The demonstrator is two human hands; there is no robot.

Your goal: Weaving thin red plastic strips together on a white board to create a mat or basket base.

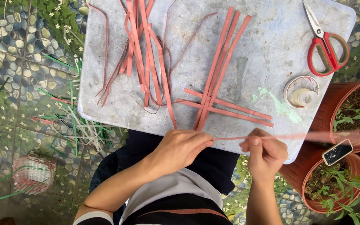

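My left hand (184, 146) pinches one end of a thin red strip (230, 138) at the near edge of a grey board (267, 50). My right hand (265, 152) grips the same strip further right, and the strip runs on blurred toward the right. Just beyond my hands, on the board, lie crossed red strips (219, 89), three long ones laid over two shorter ones. A loose pile of red strips (142, 54) lies at the board's far left.
Red-handled scissors (326, 43) and a roll of tape (301, 92) lie on the board's right side. Potted plants (355, 112) and a phone (337, 152) stand at the right. Green and white strips (73, 121) and a small woven basket (34, 174) lie on the pebble-patterned floor at left.
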